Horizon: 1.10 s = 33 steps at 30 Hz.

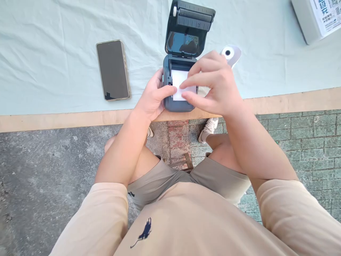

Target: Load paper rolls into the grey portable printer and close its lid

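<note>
A dark blue-grey portable label printer sits at the table's front edge, its hinged lid raised and tipped back. A white paper roll lies in its compartment. Wrapped around the printer's left side, my left hand lays its thumb over the left edge of the paper. My right hand hovers over the right side of the printer, thumb and index fingertips slightly apart at the paper. Whether those fingertips touch it I cannot tell. The right hand hides the printer's right side.
A phone lies screen up to the left on the pale blue cloth. Behind my right hand is a second white roll with a loose end. A white box with a printed label stands at the far right. The table's wooden edge runs before me.
</note>
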Motion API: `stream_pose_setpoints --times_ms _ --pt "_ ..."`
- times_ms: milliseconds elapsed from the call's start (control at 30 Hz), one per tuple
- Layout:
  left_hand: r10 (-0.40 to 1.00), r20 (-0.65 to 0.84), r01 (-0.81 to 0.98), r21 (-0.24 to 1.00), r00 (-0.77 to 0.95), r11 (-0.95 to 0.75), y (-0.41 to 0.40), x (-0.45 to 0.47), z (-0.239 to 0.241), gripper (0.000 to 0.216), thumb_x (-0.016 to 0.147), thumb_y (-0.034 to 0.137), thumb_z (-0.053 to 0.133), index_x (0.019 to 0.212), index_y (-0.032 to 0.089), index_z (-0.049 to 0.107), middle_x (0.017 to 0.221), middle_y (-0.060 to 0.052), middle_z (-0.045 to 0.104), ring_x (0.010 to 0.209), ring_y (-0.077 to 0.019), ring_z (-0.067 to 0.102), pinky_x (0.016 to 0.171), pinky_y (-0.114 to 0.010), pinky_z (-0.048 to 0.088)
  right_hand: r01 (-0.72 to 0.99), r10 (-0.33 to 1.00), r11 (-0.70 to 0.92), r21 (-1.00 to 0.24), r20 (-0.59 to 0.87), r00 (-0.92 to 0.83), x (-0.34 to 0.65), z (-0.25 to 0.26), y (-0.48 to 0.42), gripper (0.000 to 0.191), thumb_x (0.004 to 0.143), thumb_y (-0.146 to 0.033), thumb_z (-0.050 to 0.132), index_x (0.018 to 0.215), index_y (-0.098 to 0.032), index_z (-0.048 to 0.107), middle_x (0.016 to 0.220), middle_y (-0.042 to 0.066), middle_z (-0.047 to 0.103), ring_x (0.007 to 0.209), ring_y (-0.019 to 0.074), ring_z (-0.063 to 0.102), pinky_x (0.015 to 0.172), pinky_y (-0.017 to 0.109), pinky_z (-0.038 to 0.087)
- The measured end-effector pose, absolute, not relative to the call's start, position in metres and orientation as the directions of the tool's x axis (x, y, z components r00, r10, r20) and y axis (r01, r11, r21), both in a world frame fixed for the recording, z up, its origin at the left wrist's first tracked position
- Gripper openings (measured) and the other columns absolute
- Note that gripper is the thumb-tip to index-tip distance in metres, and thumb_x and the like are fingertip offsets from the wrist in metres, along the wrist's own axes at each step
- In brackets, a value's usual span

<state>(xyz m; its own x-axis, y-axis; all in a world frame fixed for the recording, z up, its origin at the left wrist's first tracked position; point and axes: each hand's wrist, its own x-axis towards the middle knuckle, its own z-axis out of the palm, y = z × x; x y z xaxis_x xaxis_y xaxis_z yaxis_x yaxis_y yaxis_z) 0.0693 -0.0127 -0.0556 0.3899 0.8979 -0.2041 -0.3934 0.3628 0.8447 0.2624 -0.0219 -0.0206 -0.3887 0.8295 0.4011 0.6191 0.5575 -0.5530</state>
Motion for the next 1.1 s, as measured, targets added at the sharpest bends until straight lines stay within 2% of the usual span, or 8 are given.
stream_pose_setpoints --times_ms 100,233,400,633,733,867,967,1100 --pt "0.893 -0.22 -0.334 0.87 0.392 0.361 -0.013 0.068 -0.055 0.044 0.07 0.016 0.078 0.111 0.024 0.065 0.098 -0.002 0.071 0.111 -0.0277 0.072 0.091 -0.037 0.059 0.549 0.819 0.533 -0.644 0.557 -0.142 0.265 -0.019 -0.017 0.013 0.091 -0.042 0.064 0.097 -0.031 0.066 0.108 0.007 0.069 0.107 0.0301 0.063 0.09 0.049 0.055" --pt "0.888 -0.209 -0.314 0.882 0.41 0.352 -0.012 0.067 -0.058 0.049 0.067 0.016 0.077 0.113 0.025 0.064 0.099 -0.003 0.071 0.118 -0.0298 0.07 0.095 -0.039 0.061 0.365 0.856 0.498 -0.787 0.513 -0.063 0.261 -0.017 -0.004 0.045 0.092 -0.034 0.058 0.134 -0.032 0.043 0.152 0.005 0.046 0.144 0.0243 0.05 0.113 0.043 0.048" --pt "0.892 -0.213 -0.31 0.884 0.4 0.35 -0.013 0.065 -0.058 0.046 0.065 0.014 0.076 0.109 0.025 0.064 0.096 -0.001 0.07 0.114 -0.0283 0.072 0.09 -0.037 0.062 0.206 0.882 0.464 -0.861 0.471 -0.017 0.252 -0.018 0.003 0.036 0.093 -0.038 0.049 0.125 -0.025 0.039 0.13 0.011 0.053 0.103 0.0206 0.064 0.106 0.041 0.051" --pt "0.883 -0.274 -0.294 0.87 0.38 0.396 -0.015 0.065 -0.053 0.057 0.061 0.021 0.088 0.112 0.025 0.063 0.105 -0.004 0.072 0.124 -0.0337 0.069 0.097 -0.041 0.06 0.279 0.963 0.254 -0.926 0.217 -0.157 0.256 -0.037 -0.007 0.047 0.086 -0.039 0.067 0.128 -0.037 0.047 0.146 0.0 0.057 0.143 0.0225 0.051 0.12 0.043 0.045" --pt "0.874 -0.276 -0.299 0.862 0.401 0.41 -0.016 0.065 -0.052 0.062 0.061 0.025 0.09 0.117 0.026 0.063 0.114 -0.006 0.073 0.127 -0.0346 0.068 0.098 -0.041 0.06 0.216 0.977 0.14 -0.966 0.1 -0.187 0.259 -0.048 -0.007 0.061 0.08 -0.053 0.077 0.13 -0.033 0.049 0.13 0.004 0.066 0.129 0.0273 0.062 0.104 0.043 0.056" --pt "0.884 -0.215 -0.381 0.841 0.414 0.383 -0.015 0.069 -0.052 0.035 0.08 0.043 0.073 0.111 0.027 0.07 0.114 -0.007 0.075 0.132 -0.035 0.065 0.092 -0.04 0.062 0.149 0.977 0.059 -0.987 0.027 -0.212 0.261 -0.054 -0.006 0.077 0.071 -0.068 0.085 0.13 -0.035 0.048 0.11 0.002 0.071 0.104 0.0254 0.071 0.079 0.037 0.061" --pt "0.895 -0.224 -0.413 0.825 0.386 0.385 -0.012 0.071 -0.054 0.03 0.086 0.049 0.059 0.102 0.027 0.072 0.102 -0.007 0.077 0.139 -0.0366 0.059 0.096 -0.042 0.061 0.14 0.976 0.072 -0.988 0.041 -0.212 0.262 -0.054 -0.005 0.085 0.065 -0.07 0.09 0.129 -0.036 0.046 0.108 0.002 0.071 0.104 0.0254 0.07 0.074 0.035 0.06" --pt "0.883 -0.211 -0.439 0.804 0.42 0.401 -0.007 0.069 -0.06 0.022 0.084 0.036 0.062 0.102 0.026 0.071 0.094 -0.004 0.076 0.136 -0.0345 0.06 0.101 -0.041 0.058 0.145 0.98 0.044 -0.988 0.014 -0.199 0.264 -0.054 -0.007 0.081 0.069 -0.07 0.087 0.13 -0.037 0.045 0.109 0.002 0.071 0.1 0.0242 0.071 0.078 0.037 0.06"
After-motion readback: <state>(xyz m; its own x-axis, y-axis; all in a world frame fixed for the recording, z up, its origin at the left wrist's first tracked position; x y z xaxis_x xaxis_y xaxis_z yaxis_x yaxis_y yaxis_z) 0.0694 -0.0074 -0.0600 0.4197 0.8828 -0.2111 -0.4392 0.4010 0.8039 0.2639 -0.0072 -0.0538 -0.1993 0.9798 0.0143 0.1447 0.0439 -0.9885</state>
